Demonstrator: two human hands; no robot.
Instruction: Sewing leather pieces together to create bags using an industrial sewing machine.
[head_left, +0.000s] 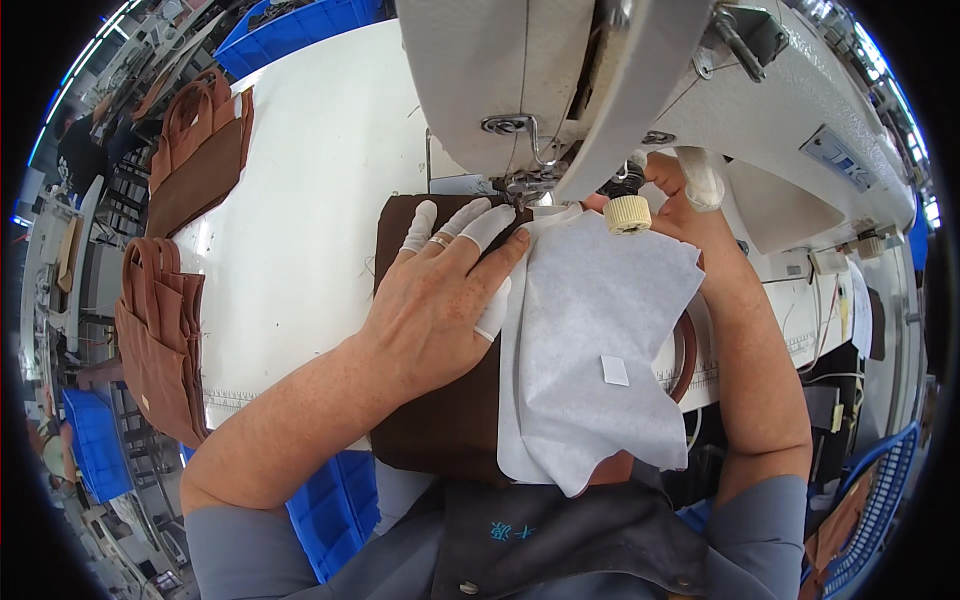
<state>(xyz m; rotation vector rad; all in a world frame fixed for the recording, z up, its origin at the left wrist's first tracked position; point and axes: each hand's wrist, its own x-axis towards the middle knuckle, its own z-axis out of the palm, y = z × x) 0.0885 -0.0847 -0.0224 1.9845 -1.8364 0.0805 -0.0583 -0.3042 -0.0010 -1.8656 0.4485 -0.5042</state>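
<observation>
My left hand [430, 310] lies open on dark brown fabric [430, 425] under the sewing machine head [480, 70], white covers on several fingers, its fingertips near the presser foot [515, 195]. Beside it a white sheet [590, 330] with a small pale square lies over the brown piece and reaches the needle area, a curved brown strap [685, 360] at its right edge. My right hand [680, 215] is behind a cream knob [628, 215], fingers bent at the top of the white sheet; what they hold is hidden.
On the white table [295, 200] at left rest brown bags with handles [160, 330] [195, 170]. Blue bins [265, 40] [90, 440] stand behind and at left, another [330, 510] below the front edge. A blue basket [865, 500] holds brown pieces at lower right.
</observation>
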